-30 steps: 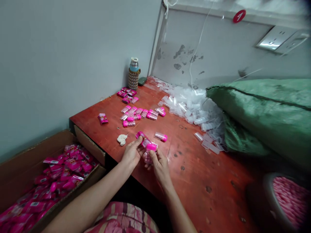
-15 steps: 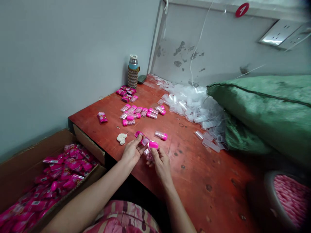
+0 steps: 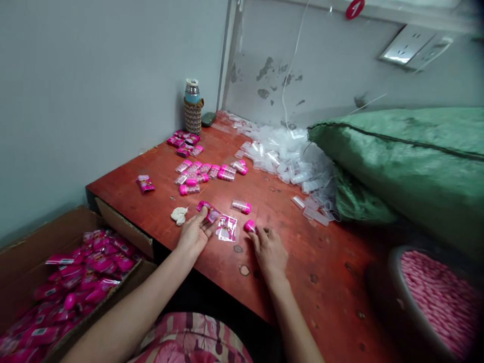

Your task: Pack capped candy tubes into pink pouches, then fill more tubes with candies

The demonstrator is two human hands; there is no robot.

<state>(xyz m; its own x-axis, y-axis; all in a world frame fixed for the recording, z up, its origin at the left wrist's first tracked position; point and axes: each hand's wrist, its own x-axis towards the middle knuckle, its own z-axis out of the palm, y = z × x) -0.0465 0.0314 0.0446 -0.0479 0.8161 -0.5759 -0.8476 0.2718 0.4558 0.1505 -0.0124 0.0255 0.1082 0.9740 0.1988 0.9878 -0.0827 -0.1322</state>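
Note:
My left hand (image 3: pixel 195 233) pinches a pink printed wrapper (image 3: pixel 208 212) between thumb and fingers, just above the front of the table. To its right lies a flat, shiny pink printed wrapper (image 3: pixel 227 228). My right hand (image 3: pixel 271 254) is closed over a pink-capped tube (image 3: pixel 250 226) low on the tabletop; its cap shows at the fingertips and the rest is hidden by the hand. Just behind is a clear tube of pink beads (image 3: pixel 241 206) with a pink cap, lying on its side. A crumpled white wad (image 3: pixel 179 216) sits left of the left hand.
Several filled tubes (image 3: pixel 204 171) lie farther back on the red table (image 3: pixel 302 252). Clear empty tubes (image 3: pixel 280 156) pile up beside a green sack (image 3: pixel 397 166). A tub of pink beads (image 3: pixel 397 282) stands right; a carton (image 3: pixel 124 209) of pink packs is left. A bottle (image 3: pixel 193 113) stands behind.
My hands have moved apart. The right hand has carried the pink-capped tube rightward, away from the left hand. A flat printed wrapper now shows between them, and the view has turned slightly right.

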